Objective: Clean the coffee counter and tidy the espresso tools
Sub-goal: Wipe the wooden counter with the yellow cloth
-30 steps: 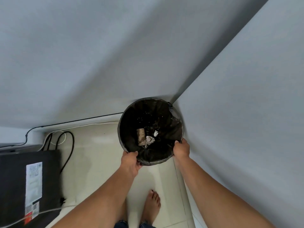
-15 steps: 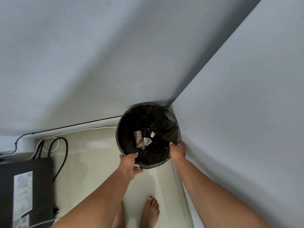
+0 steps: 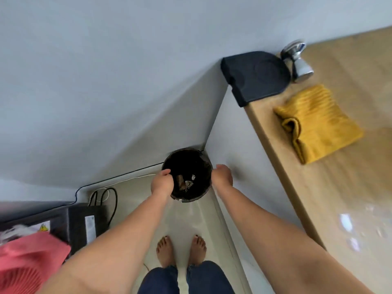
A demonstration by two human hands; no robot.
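Note:
A round black waste bin [image 3: 192, 164] stands on the pale floor in the corner between the grey wall and the counter's side panel, with a few scraps of paper inside. My left hand [image 3: 162, 183] hovers over its left rim, fingers loosely curled and holding nothing. Just off the right rim is my right hand [image 3: 221, 175], also with nothing in it. On the wooden counter [image 3: 350, 187] at the right lie a folded yellow cloth [image 3: 318, 124], a black tamping mat [image 3: 254, 77] at the corner, and a shiny metal tamper [image 3: 297, 60] behind it.
A black box [image 3: 84, 225] with labels stands on the floor at the left, with black and white cables [image 3: 106, 196] behind it. A pink item [image 3: 27, 262] is at the lower left. My bare feet [image 3: 180, 249] stand just before the bin.
The view has risen and swung right, bringing the counter into sight. Both hands have come off the bin's rim, and the bin now stands in the corner.

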